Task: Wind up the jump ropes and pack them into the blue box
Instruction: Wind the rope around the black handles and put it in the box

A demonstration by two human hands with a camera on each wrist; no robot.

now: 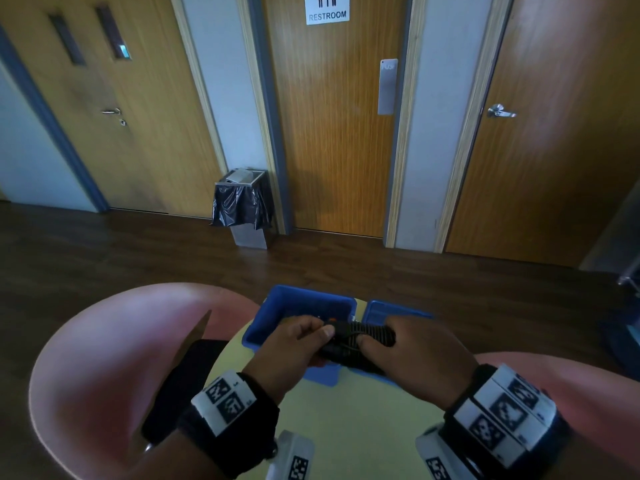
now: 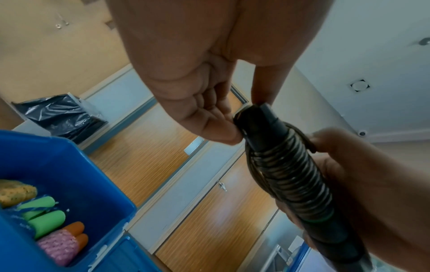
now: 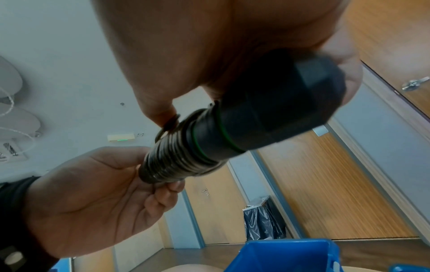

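A black jump rope (image 1: 367,336) (image 2: 293,176) (image 3: 209,143) has its cord wound in tight coils round its handles. My right hand (image 1: 412,355) (image 3: 232,64) grips the handle end of the bundle. My left hand (image 1: 298,344) (image 2: 209,119) pinches the other end with thumb and fingers. I hold the bundle just above the near rim of the open blue box (image 1: 301,306) (image 2: 69,165) (image 3: 286,255). Inside the box lie wound ropes with green, orange and pink handles (image 2: 51,230).
The box stands on a yellow table (image 1: 346,417), its blue lid (image 1: 388,311) hanging open to the right. Pink chair backs (image 1: 104,358) flank the table. A bin with a black liner (image 1: 242,206) stands by the wooden doors beyond.
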